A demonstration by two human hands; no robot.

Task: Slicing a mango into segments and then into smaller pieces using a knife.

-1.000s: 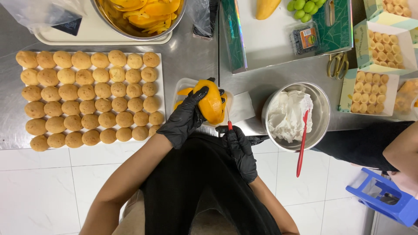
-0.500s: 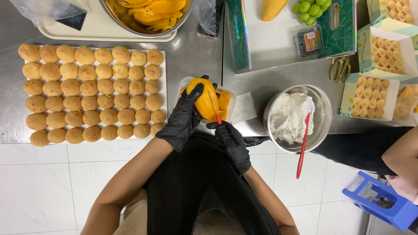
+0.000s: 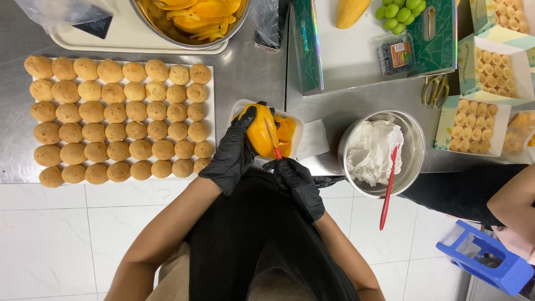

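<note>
Our fingers in black gloves curl tight around a peeled yellow mango, which our left hand holds up just over a small white tray on the steel table. Our right hand is closed on a small knife with a red handle, and its blade lies on the fruit. We think the wet mango could slip, because it is slick and the gloves are smooth, and then the blade could slide toward our left fingers or the fruit could drop.
</note>
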